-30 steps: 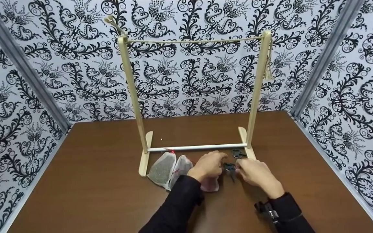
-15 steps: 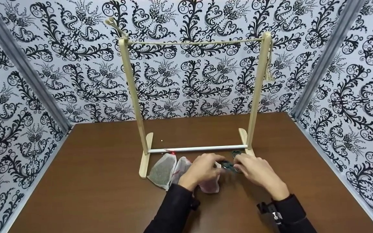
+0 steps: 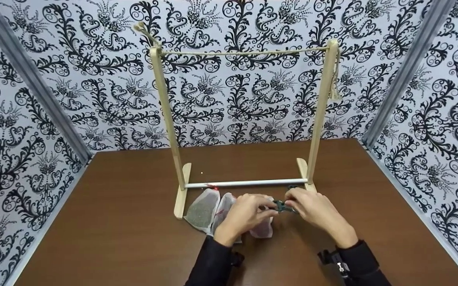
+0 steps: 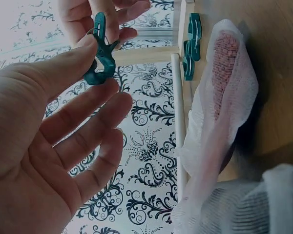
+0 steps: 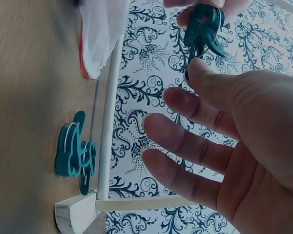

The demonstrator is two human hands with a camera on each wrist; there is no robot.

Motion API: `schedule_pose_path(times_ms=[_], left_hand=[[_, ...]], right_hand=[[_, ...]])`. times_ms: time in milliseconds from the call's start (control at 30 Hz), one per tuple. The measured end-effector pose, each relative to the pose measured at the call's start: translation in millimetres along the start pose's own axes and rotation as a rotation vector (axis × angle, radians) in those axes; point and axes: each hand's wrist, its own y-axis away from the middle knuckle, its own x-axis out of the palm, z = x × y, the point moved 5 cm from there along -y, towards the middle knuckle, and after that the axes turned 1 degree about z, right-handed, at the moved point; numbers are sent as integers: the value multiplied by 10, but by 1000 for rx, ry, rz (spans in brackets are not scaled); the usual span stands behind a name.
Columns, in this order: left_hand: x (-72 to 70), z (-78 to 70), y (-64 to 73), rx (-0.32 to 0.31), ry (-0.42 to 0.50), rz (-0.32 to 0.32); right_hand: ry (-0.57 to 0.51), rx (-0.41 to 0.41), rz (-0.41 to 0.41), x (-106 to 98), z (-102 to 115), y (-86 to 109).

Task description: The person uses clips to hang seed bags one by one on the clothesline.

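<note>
Between my two hands is a green plastic clothespin (image 3: 280,205), held above the table. The thumb and forefinger of my left hand (image 3: 245,216) pinch its gripping end, while the other fingers spread loosely in the left wrist view. At its handle end, the thumb and forefinger of my right hand (image 3: 318,212) hold on, best seen in the right wrist view where the clothespin (image 5: 202,31) is near the top. Two more green clothespins (image 5: 71,151) lie on the table by the rack's foot; my right hand mostly covers them in the head view.
White mesh bags lie left of my hands: one with greenish filling (image 3: 202,212), a middle one (image 3: 222,212) and a pinkish one (image 3: 262,228) partly behind my left hand. A wooden rack (image 3: 320,111) with a string (image 3: 241,52) and white bottom bar (image 3: 249,183) stands behind.
The clothespin, which pointed down between my hands, has turned sideways. My left hand has moved onto its gripping end, and my right hand has shifted slightly over the other clothespins.
</note>
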Motion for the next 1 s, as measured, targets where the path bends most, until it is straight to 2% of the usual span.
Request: schedule_pose_path(times_ms=[100, 200, 300, 400, 667, 1000], left_hand=[[-11, 16, 37, -20, 1, -17], [-34, 37, 71, -47, -26, -24], [-59, 38, 84, -51, -65, -16], [-83, 33, 86, -44, -88, -19], [-111, 19, 125, -35, -96, -9], [-161, 31, 148, -19, -58, 23]], right_hand=[[-68, -17, -13, -14, 16, -22], [-187, -42, 11, -3, 26, -38], [-258, -74, 39, 13, 24, -48], [-260, -93, 45, 21, 13, -71], [-185, -140, 14, 23, 50, -102], [-303, -176, 70, 57, 85, -100]])
